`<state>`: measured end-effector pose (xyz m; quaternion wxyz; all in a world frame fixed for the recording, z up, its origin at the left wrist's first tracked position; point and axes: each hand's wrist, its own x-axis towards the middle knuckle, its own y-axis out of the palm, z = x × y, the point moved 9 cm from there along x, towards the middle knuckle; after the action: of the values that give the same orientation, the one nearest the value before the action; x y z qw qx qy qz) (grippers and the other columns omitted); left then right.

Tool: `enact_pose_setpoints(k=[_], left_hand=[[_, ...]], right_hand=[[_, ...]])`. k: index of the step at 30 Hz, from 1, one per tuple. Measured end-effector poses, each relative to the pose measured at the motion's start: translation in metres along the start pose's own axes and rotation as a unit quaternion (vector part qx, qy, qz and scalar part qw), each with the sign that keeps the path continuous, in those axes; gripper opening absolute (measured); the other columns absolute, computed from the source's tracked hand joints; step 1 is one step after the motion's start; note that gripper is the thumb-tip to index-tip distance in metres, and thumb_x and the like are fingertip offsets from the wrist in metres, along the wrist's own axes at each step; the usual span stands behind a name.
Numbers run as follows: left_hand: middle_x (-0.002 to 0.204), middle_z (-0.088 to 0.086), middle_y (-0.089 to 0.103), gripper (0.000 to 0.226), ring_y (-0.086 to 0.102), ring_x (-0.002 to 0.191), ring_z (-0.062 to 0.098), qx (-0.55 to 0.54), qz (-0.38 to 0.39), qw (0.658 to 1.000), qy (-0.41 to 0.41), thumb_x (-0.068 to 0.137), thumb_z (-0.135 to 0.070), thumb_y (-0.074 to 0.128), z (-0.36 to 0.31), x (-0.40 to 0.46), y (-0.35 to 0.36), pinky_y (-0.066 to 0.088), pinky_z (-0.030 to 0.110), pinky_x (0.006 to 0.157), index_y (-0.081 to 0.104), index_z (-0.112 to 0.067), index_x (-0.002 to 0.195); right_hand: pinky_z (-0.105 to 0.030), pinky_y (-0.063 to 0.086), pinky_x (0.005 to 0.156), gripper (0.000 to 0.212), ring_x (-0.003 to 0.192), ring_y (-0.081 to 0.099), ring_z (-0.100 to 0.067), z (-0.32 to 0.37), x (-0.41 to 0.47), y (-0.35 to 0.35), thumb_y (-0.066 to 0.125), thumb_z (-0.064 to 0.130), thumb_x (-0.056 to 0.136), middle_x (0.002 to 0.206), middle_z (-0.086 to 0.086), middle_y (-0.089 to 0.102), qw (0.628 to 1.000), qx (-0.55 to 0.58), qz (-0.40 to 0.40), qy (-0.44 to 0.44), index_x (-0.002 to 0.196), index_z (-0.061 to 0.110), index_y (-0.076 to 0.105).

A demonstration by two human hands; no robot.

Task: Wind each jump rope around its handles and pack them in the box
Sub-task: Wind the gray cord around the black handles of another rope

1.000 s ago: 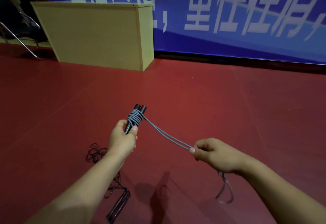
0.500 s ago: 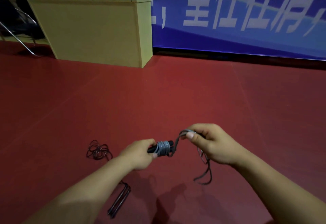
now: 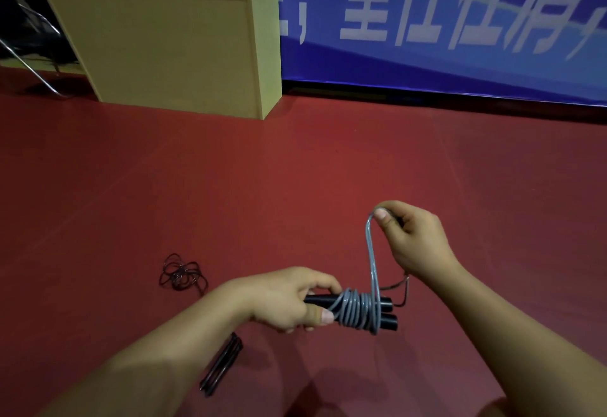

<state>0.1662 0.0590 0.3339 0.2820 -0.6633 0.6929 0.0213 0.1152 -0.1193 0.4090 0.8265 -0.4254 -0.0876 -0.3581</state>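
- The left hand (image 3: pixel 282 298) grips two smooth black cylindrical handles (image 3: pixel 387 313) that lie side by side, pointing right; its fingers curl over them and the thumb presses along their near side.
- A grey cord (image 3: pixel 356 310), glossy and round in section, is coiled in tight turns around both handles, near their right ends.
- From the coil a doubled strand of the cord rises to the right hand (image 3: pixel 414 239), which pinches the loop's top between thumb and curled fingers, above and slightly right of the handles.
- A thin dark length of rope hangs below the right wrist, behind the handles.
- On the floor to the left lies a second rope (image 3: pixel 182 274), a thin dark cord in a loose tangle, with its slim dark handles (image 3: pixel 221 364) nearer, partly hidden by the left forearm.
- The floor (image 3: pixel 295 170) is matte red sheet with faint seams.
- Far left stands a pale yellow wooden box (image 3: pixel 170 45) with flat plain panels, against a blue banner (image 3: pixel 460 22) with large white characters.
- A bent metal tube (image 3: pixel 29 65) shows at the far left edge.
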Motion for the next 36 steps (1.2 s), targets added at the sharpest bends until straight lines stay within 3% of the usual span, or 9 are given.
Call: enact_pose_setpoints(k=[7,14,20,24,27,29,31,33,36], left_hand=[[0.069,0.003,0.052,0.023,0.043,0.044,0.006,-0.035,-0.036,0.998,0.028,0.098,-0.014,0.057,-0.017,-0.008,-0.012,0.037,0.017,0.044,0.053,-0.012,0.121],[0.068,0.000,0.053,0.021,0.042,0.048,0.011,-0.112,0.009,0.993,0.043,0.098,-0.016,0.057,-0.022,-0.008,-0.003,0.035,0.021,0.046,0.053,-0.012,0.118],[0.070,0.001,0.051,0.028,0.044,0.045,0.006,-0.202,0.090,0.973,0.062,0.098,-0.015,0.053,-0.033,-0.012,0.012,0.040,0.018,0.043,0.047,-0.012,0.125],[0.071,0.000,0.050,0.037,0.044,0.045,0.006,-0.251,0.085,0.960,0.089,0.097,-0.015,0.050,-0.036,-0.015,0.006,0.041,0.018,0.043,0.042,-0.008,0.133],[0.072,0.002,0.050,0.042,0.045,0.047,0.008,-0.277,0.038,0.952,0.122,0.098,-0.016,0.051,-0.037,-0.015,-0.005,0.042,0.020,0.045,0.041,-0.008,0.137],[0.071,0.002,0.051,0.042,0.047,0.047,0.009,-0.296,-0.014,0.944,0.145,0.096,-0.018,0.052,-0.037,-0.013,-0.015,0.044,0.021,0.045,0.043,-0.009,0.136],[0.069,0.002,0.053,0.041,0.048,0.046,0.011,-0.324,-0.078,0.929,0.161,0.094,-0.019,0.053,-0.034,-0.011,-0.027,0.043,0.023,0.044,0.044,-0.007,0.131],[0.067,0.001,0.054,0.034,0.048,0.045,0.013,-0.358,-0.152,0.906,0.169,0.093,-0.021,0.057,-0.027,-0.010,-0.040,0.042,0.023,0.044,0.048,-0.010,0.124],[0.065,0.003,0.052,0.015,0.047,0.043,0.015,-0.388,-0.284,0.864,0.148,0.095,-0.019,0.055,-0.009,-0.011,-0.065,0.040,0.022,0.042,0.053,-0.015,0.109]], right_hand=[[-0.029,0.034,0.060,0.016,0.066,0.055,-0.020,-0.029,0.003,0.008,0.058,0.030,0.096,0.056,0.008,0.053,0.996,-0.018,-0.005,0.086,0.088,0.025,0.070],[-0.032,0.045,0.069,0.015,0.080,0.064,-0.020,-0.022,0.002,0.034,0.062,0.032,0.093,0.074,0.003,0.069,0.994,-0.025,0.061,0.084,0.091,0.022,0.073],[-0.031,0.038,0.056,0.014,0.056,0.049,-0.009,-0.004,-0.003,0.055,0.067,0.038,0.088,0.055,0.006,0.052,0.991,0.015,0.113,0.070,0.086,0.025,0.061],[-0.031,0.044,0.059,0.016,0.060,0.054,-0.011,-0.011,-0.007,0.068,0.068,0.036,0.089,0.057,0.007,0.058,0.978,0.008,0.176,0.115,0.077,0.026,0.064],[-0.028,0.049,0.070,0.007,0.087,0.053,-0.016,-0.016,-0.016,0.074,0.063,0.007,0.091,0.075,0.001,0.061,0.958,0.039,0.233,0.165,0.094,0.006,0.069],[-0.023,0.043,0.073,0.028,0.094,0.048,-0.015,-0.021,-0.023,0.079,0.058,0.002,0.092,0.094,-0.004,0.054,0.952,-0.011,0.263,0.156,0.120,0.002,0.062],[-0.027,0.043,0.068,0.018,0.082,0.057,-0.020,-0.020,-0.025,0.081,0.061,0.022,0.094,0.085,-0.006,0.060,0.953,-0.003,0.257,0.161,0.101,0.009,0.071],[-0.031,0.046,0.066,0.031,0.071,0.062,-0.023,-0.015,-0.025,0.087,0.059,0.039,0.094,0.069,-0.004,0.066,0.951,-0.003,0.269,0.151,0.071,0.024,0.072],[-0.023,0.045,0.061,0.039,0.057,0.057,-0.005,-0.008,-0.026,0.093,0.055,0.043,0.096,0.058,0.006,0.062,0.950,0.025,0.278,0.141,0.063,0.027,0.069]])
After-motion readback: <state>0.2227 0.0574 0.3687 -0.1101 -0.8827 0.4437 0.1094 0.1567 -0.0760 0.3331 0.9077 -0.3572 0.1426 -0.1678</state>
